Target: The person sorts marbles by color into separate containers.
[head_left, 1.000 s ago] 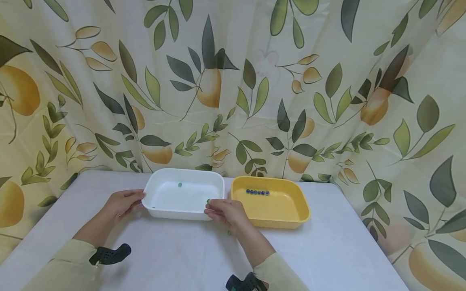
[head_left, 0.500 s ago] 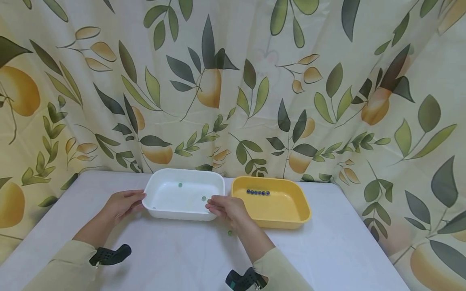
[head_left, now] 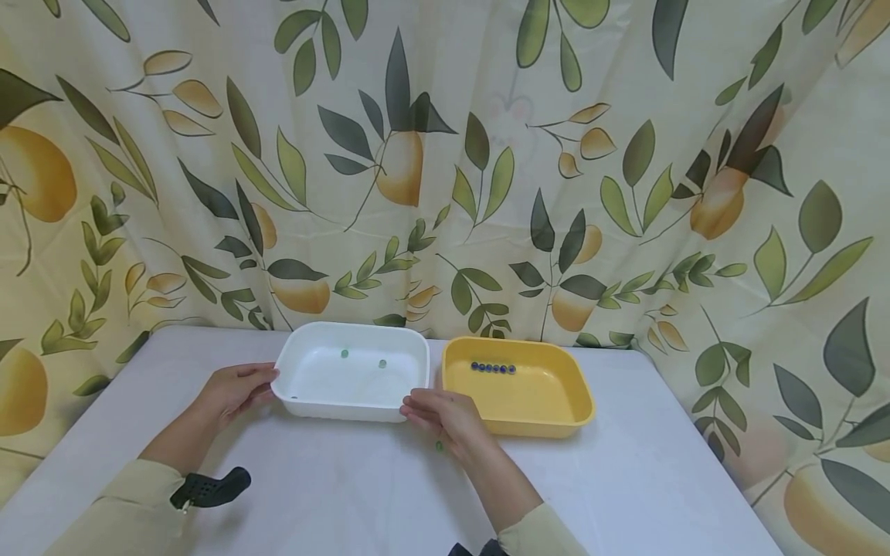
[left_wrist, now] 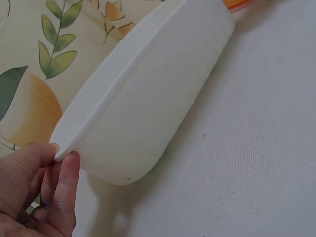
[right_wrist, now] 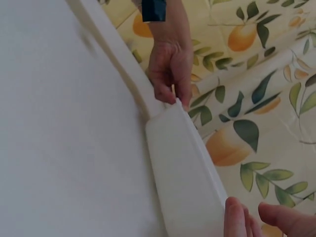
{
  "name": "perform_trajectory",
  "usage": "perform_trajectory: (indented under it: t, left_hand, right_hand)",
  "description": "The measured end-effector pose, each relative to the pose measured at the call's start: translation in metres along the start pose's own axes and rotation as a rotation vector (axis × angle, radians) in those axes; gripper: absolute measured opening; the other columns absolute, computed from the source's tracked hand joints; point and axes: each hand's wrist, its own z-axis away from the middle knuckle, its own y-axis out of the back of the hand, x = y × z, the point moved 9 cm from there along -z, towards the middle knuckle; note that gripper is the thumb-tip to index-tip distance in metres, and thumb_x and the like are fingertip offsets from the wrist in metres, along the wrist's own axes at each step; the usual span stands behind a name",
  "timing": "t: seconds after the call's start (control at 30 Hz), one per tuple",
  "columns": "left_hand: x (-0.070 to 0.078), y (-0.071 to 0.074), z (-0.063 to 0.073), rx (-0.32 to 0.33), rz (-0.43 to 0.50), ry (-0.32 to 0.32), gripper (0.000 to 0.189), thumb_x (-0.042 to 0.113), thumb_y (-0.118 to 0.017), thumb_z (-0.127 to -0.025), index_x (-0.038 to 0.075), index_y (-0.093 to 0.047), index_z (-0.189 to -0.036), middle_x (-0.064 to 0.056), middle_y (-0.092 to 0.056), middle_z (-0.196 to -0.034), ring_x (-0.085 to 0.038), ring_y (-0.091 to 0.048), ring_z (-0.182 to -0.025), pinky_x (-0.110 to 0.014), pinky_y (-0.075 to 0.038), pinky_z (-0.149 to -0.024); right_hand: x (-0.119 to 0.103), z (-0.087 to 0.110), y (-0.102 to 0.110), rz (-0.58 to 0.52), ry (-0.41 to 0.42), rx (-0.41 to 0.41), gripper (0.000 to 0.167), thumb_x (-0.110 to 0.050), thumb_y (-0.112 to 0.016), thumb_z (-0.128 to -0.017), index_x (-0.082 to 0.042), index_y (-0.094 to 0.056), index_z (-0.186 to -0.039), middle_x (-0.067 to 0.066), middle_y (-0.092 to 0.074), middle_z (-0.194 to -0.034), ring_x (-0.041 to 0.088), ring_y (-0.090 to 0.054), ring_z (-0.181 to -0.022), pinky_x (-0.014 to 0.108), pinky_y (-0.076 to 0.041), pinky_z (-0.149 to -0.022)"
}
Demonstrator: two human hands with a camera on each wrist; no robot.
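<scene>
My left hand pinches the left rim of a white plastic tub between thumb and fingers. In the left wrist view, the thumb lies on top of that rim. Inside the tub sit a green marble towards the back and a second green marble to its right. Beside the tub's front right corner is my right hand, nothing held; in the right wrist view its thumb stands apart from its fingers. Another green marble shows on the table just below this hand.
To the right, a yellow tub stands close beside the white one, with several dark blue marbles in a row along its back left. A white cloth covers the table. Behind it hangs a fruit-and-leaf patterned curtain.
The right fingers have let go of a green marble, which rolled across the white tub towards the back left. That hand then drew back slightly, right and nearer. The left hand stays put.
</scene>
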Motion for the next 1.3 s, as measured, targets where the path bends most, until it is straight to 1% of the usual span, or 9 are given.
perform_trajectory:
  t: [0.2,0.33,0.43,0.63,0.77,0.97,1.13,1.3]
  left_hand:
    - [0.001,-0.001,0.002,0.001,-0.004,-0.008,0.06,0.019,-0.066,-0.095,-0.01,-0.041,-0.142,0.007,-0.068,-0.088,-0.002,-0.068,-0.073,-0.024,-0.06,-0.077]
    - [0.001,-0.001,0.002,-0.001,0.001,-0.009,0.06,0.018,-0.065,-0.096,-0.011,-0.041,-0.142,0.007,-0.069,-0.087,-0.002,-0.068,-0.073,-0.025,-0.06,-0.078]
    - [0.002,-0.001,0.003,-0.002,-0.002,-0.006,0.061,0.019,-0.065,-0.096,-0.01,-0.04,-0.143,0.007,-0.068,-0.087,-0.002,-0.067,-0.073,-0.025,-0.06,-0.079]
    - [0.003,-0.002,0.005,0.006,-0.012,-0.002,0.058,0.018,-0.064,-0.097,-0.01,-0.042,-0.142,0.008,-0.068,-0.085,-0.002,-0.067,-0.072,-0.024,-0.06,-0.077]
    - [0.003,-0.002,0.005,0.007,-0.011,-0.003,0.057,0.018,-0.063,-0.097,-0.01,-0.042,-0.141,0.008,-0.068,-0.085,-0.002,-0.066,-0.072,-0.023,-0.06,-0.077]
    - [0.002,-0.001,0.004,0.013,-0.019,-0.001,0.058,0.019,-0.065,-0.096,-0.009,-0.043,-0.141,0.008,-0.068,-0.085,-0.003,-0.066,-0.071,-0.022,-0.06,-0.075]
    - [0.001,-0.001,0.002,0.012,-0.013,-0.006,0.058,0.019,-0.065,-0.096,-0.009,-0.043,-0.141,0.007,-0.068,-0.085,-0.003,-0.066,-0.071,-0.022,-0.06,-0.074]
    - [0.0,0.0,0.001,0.013,-0.012,-0.007,0.059,0.019,-0.066,-0.095,-0.01,-0.043,-0.141,0.006,-0.069,-0.087,-0.003,-0.066,-0.072,-0.022,-0.06,-0.074]
  right_hand:
    - [0.003,0.011,0.008,-0.007,0.027,-0.018,0.04,-0.009,-0.063,-0.095,0.017,-0.055,-0.124,0.014,-0.073,-0.101,0.015,-0.072,-0.088,0.027,-0.058,-0.086]
    - [0.008,0.017,0.016,0.012,0.012,-0.01,0.041,-0.013,-0.063,-0.096,0.014,-0.055,-0.125,0.016,-0.072,-0.107,0.015,-0.072,-0.091,0.027,-0.058,-0.087]
    - [0.011,0.022,0.024,0.022,0.016,-0.005,0.043,-0.012,-0.063,-0.096,0.016,-0.053,-0.127,0.017,-0.072,-0.108,0.015,-0.071,-0.091,0.028,-0.058,-0.088]
    - [0.019,0.028,0.037,0.017,0.029,-0.009,0.044,-0.011,-0.062,-0.097,0.018,-0.05,-0.128,0.014,-0.072,-0.104,0.016,-0.071,-0.091,0.031,-0.058,-0.09]
    - [0.023,0.031,0.044,0.061,0.055,-0.004,0.045,-0.01,-0.062,-0.096,0.02,-0.049,-0.128,0.014,-0.072,-0.103,0.017,-0.072,-0.09,0.032,-0.058,-0.089]
    - [0.029,0.034,0.057,0.172,0.094,0.073,0.041,-0.007,-0.066,-0.092,0.019,-0.056,-0.122,0.013,-0.074,-0.097,0.016,-0.072,-0.083,0.032,-0.061,-0.081]
    - [0.032,0.036,0.065,0.228,0.109,0.138,0.038,-0.009,-0.069,-0.09,0.016,-0.061,-0.118,0.013,-0.074,-0.095,0.015,-0.072,-0.08,0.029,-0.062,-0.076]
    - [0.031,0.036,0.067,0.255,0.145,0.168,0.037,-0.007,-0.071,-0.088,0.016,-0.063,-0.115,0.014,-0.074,-0.093,0.014,-0.071,-0.077,0.027,-0.062,-0.073]
